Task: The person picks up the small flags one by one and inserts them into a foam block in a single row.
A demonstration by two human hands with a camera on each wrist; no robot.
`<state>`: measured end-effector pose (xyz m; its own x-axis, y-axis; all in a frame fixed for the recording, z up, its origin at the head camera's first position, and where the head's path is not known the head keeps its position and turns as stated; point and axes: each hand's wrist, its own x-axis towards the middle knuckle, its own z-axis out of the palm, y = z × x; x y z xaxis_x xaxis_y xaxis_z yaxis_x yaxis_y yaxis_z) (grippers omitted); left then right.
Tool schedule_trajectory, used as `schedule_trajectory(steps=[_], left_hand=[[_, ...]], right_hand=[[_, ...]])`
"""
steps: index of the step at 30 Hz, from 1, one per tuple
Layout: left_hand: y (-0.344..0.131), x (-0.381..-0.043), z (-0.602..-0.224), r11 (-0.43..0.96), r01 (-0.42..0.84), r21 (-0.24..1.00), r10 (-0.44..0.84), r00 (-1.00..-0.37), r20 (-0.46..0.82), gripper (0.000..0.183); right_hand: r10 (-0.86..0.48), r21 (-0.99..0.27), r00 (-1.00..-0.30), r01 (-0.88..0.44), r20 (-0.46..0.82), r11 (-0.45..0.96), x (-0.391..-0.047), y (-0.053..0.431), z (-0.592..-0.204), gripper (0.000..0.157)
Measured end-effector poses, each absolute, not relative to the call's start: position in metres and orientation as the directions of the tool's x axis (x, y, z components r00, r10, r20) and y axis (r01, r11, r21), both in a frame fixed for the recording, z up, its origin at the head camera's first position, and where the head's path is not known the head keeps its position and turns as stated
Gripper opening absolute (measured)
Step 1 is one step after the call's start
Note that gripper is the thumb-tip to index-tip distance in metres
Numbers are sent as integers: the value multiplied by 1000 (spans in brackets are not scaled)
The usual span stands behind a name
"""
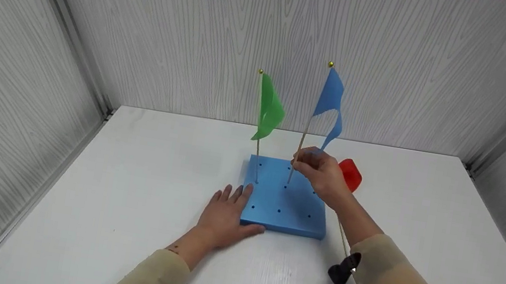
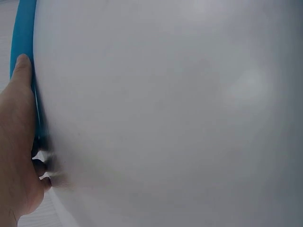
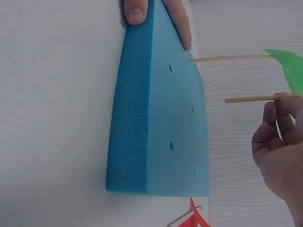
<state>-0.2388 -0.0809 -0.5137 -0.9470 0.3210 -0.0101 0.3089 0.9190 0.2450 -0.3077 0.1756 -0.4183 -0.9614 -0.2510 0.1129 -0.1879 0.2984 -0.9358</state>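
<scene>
My right hand pinches the thin wooden stick of a blue flag between thumb and fingers. The stick leans slightly, and its bare lower end hangs just off the holed face of a blue foam block, over the middle hole in the head view. With fingers spread, my left hand lies at the block's near left corner; its thumb is against the front side. A green flag stands in a hole by the block's left edge, its stick nearly upright.
A red flag lies on the white table right of the block, partly hidden behind my right forearm. Several small holes dot the block's top. Grey wood-grain panels enclose the table at the back and both sides.
</scene>
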Motion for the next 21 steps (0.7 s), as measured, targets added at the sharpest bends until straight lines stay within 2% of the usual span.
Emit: schedule_trajectory(steps=[5, 21], left_hand=[[-80, -237, -514, 913, 311, 263, 324, -946, -5, 112], [-78, -235, -513, 918, 305, 253, 316, -949, -2, 112]], right_hand=[[-223, -945, -970, -163, 100, 283, -309, 173, -431, 26], [-194, -930, -976, -157, 95, 332, -312, 172, -448, 21]])
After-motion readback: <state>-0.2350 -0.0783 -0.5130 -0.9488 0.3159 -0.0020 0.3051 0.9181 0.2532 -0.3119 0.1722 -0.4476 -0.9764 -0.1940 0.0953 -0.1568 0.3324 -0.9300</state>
